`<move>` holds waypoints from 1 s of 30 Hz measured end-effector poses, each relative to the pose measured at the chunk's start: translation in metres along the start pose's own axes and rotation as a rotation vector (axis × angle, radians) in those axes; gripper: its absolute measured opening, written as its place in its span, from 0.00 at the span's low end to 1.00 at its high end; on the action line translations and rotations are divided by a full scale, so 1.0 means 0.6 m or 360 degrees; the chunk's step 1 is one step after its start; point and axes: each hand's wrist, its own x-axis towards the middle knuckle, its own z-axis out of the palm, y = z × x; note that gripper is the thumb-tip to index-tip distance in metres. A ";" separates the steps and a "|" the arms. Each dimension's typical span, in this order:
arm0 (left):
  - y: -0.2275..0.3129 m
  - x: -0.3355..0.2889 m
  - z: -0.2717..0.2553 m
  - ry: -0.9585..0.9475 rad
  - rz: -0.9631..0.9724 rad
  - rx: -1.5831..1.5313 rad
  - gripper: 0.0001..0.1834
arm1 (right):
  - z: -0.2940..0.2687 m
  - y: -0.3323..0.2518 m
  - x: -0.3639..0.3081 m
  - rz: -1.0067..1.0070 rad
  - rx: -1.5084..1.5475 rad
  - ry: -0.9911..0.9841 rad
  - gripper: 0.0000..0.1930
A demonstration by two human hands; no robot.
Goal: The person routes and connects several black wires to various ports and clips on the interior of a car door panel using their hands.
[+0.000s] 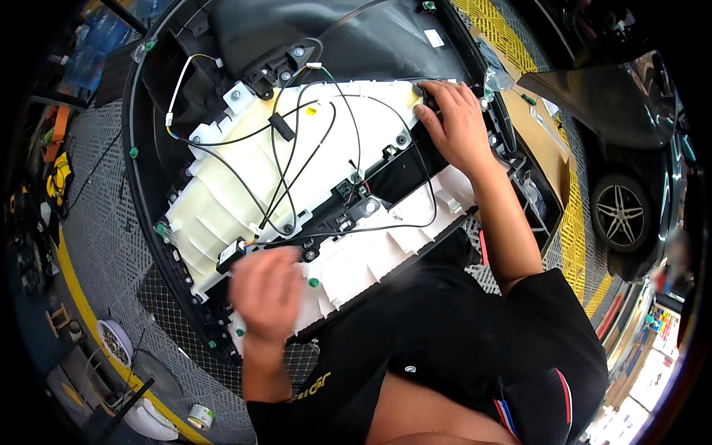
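Observation:
A large black door trim panel (152, 215) lies with its inner side up, partly covered by cream-white plastic sheets (222, 194). Several thin black cables (236, 141) loop across it. My right hand (457, 122) is at the panel's far right, thumb and fingers bent around a small black part (426, 98) at the white sheet's corner. At the near left, my left hand (267, 289) is smeared by motion above the panel; its fingers cannot be made out. Close beyond it lies a small black box (230, 256) with coloured wires. A black foam-like sleeve (282, 127) wraps one cable.
Flattened cardboard (530, 137) lies right of the panel, with a clear plastic bag (498, 80) on it. A dark car with a spoked wheel (621, 212) stands farther right. At left on the grating floor are a white bowl of small parts (116, 343) and a can (200, 417).

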 end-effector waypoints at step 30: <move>-0.089 0.446 0.061 0.0450 -0.0546 -0.2170 0.14 | 0.057 0.030 0.031 -0.0179 0.0194 0.0060 0.22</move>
